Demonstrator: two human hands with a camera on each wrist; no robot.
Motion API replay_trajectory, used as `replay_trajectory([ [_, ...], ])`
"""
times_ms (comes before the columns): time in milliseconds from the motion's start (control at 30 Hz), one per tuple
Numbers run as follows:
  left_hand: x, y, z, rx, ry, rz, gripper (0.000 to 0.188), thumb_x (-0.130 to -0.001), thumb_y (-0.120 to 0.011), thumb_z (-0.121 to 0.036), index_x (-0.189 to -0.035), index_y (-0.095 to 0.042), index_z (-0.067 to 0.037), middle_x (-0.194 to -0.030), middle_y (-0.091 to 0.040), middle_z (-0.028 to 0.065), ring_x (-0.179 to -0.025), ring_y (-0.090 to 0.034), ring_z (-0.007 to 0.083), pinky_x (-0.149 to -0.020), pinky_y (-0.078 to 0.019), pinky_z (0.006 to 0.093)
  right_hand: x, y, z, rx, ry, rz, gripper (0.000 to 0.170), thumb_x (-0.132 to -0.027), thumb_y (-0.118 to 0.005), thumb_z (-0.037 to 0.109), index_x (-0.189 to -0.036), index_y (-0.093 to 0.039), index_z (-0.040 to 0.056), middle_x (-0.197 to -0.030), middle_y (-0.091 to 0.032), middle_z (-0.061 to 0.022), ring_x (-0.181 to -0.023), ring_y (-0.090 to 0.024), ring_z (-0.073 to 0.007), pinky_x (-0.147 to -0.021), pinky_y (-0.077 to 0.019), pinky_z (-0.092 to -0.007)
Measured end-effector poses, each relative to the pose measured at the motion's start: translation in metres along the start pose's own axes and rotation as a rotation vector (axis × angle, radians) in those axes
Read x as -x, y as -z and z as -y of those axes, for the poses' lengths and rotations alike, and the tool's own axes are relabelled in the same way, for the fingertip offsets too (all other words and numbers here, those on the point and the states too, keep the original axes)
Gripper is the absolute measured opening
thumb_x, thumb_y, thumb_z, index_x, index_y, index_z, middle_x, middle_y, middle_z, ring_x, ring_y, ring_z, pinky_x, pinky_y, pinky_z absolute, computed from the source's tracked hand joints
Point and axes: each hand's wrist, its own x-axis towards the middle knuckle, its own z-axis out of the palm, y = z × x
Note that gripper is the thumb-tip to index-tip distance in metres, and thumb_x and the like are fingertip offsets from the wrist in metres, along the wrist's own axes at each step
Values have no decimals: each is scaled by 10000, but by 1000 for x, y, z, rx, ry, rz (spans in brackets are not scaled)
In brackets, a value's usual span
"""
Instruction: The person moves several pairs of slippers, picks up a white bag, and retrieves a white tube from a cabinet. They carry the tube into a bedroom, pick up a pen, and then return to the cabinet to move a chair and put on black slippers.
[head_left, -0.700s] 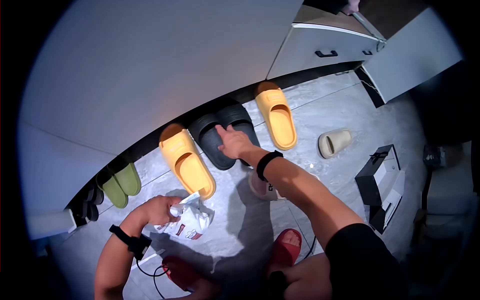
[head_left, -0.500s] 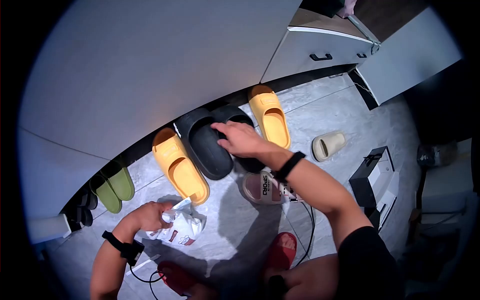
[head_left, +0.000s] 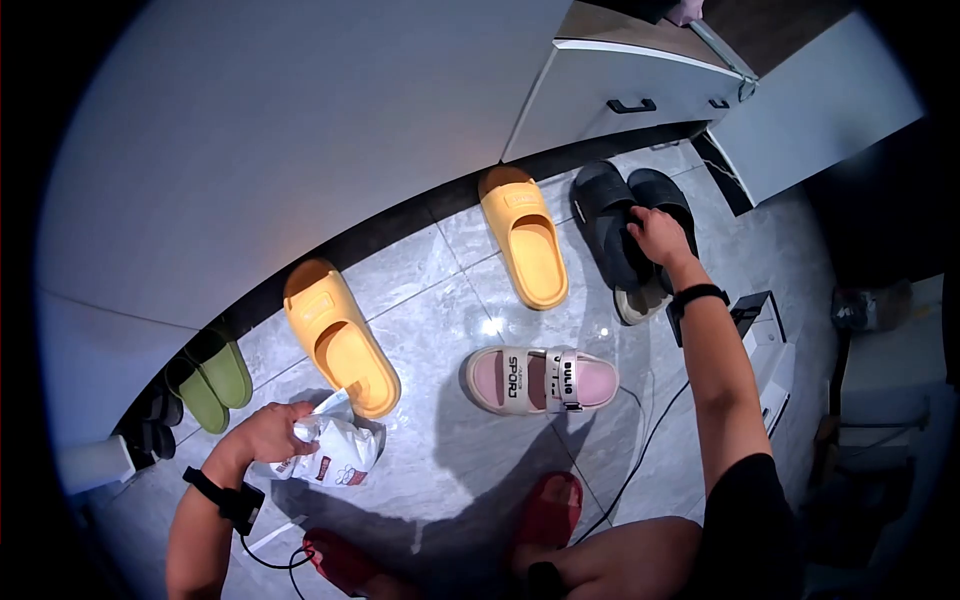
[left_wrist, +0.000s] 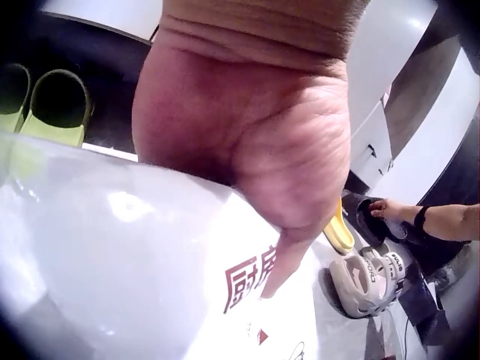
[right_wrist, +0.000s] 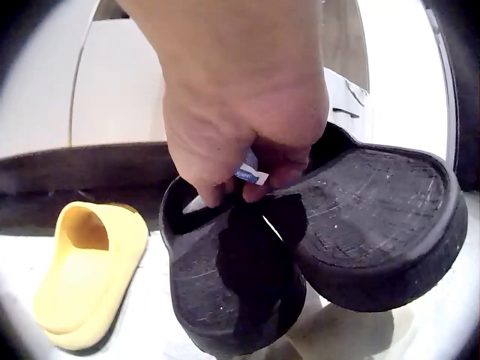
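My right hand pinches the black slippers together above the beige slipper while my left hand grips the white bag; an uneven pinch could let one slipper drop.

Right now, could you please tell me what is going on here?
A person's right hand grips a pair of black slides, which partly cover a beige slipper in the head view. The left hand holds a white printed plastic bag. Two yellow slides lie apart on the tiled floor.
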Motion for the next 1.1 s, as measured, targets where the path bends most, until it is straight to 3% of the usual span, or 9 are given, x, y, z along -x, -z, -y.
replay_trajectory([
  [67, -1, -4, 0, 7, -21, -34, 405, -705, -728, -207, -1052, -571, -71, -937, -642, 139, -880, -612, 275, -785, -467, 344, -14, -25, -12, -23, 43, 34, 317, -829, -574, 232, -1109, -591, 84, -961, -628, -184, -919, -588, -344, -822, -466, -406],
  [167, 3, -6, 6, 36, -18, -58, 379, -700, -737, -201, -1020, -577, -77, -898, -643, 126, -853, -615, 260, -769, -468, 341, -25, -38, 19, -82, 70, 87, 318, -815, -592, 204, -1110, -591, 87, -955, -632, -182, -913, -591, -341, -816, -468, -402],
  [267, 3, -12, 23, 65, -74, -98, 360, -716, -724, -214, -1016, -576, -81, -875, -639, 124, -835, -615, 261, -758, -469, 343, -34, -39, 53, -113, 237, 77, 326, -804, -605, 183, -1116, -589, 90, -948, -631, -181, -908, -590, -342, -814, -465, -401],
  [400, 3, -10, 28, 137, -9, -37, 362, -732, -708, -214, -1034, -569, -69, -900, -639, 121, -860, -609, 256, -765, -466, 333, -41, -42, 116, -175, 484, 125, 298, -808, -592, 175, -1092, -603, 85, -938, -631, -172, -894, -591, -338, -804, -468, -406],
  [500, -8, -17, 31, 182, -115, 30, 372, -738, -694, -207, -1060, -560, -77, -961, -633, 117, -918, -594, 252, -814, -449, 337, -38, -41, 164, -165, 683, 101, 302, -812, -589, 189, -1094, -599, 84, -961, -629, -158, -889, -594, -334, -797, -472, -403],
  [600, -13, -13, 13, 158, -267, 73, 385, -739, -684, -204, -1083, -552, -91, -1014, -626, 114, -972, -579, 274, -851, -437, 356, -29, -25, 214, -32, 766, 228, 310, -816, -592, 205, -1112, -583, 112, -936, -632, -154, -883, -602, -320, -777, -482, -407],
  [733, -33, -39, 13, -55, -466, -153, 459, -716, -683, -201, -1118, -514, -60, -1313, -430, 151, -1138, -477, 322, -942, -397, 369, -5, -21, 247, -14, 798, 271, 300, -808, -602, 188, -1100, -597, 116, -913, -641, -145, -879, -607, -315, -773, -485, -404],
  [867, -50, -16, 22, -77, -231, -54, 526, -722, -683, -222, -1173, -497, -27, -1443, -216, 200, -1214, -419, 324, -997, -356, 332, -1, -13, 256, -8, 765, 314, 302, -797, -609, 174, -1092, -609, 110, -907, -649, -139, -888, -607, -312, -798, -479, -397],
  [1100, -43, 43, 82, -119, -75, -232, 525, -664, -690, -186, -1160, -558, -77, -1389, -345, 195, -1275, -355, 300, -1032, -321, 331, 10, -28, 282, -132, 681, 329, 327, -797, -608, 208, -1103, -605, 92, -950, -644, -153, -926, -592, -330, -852, -454, -407],
])
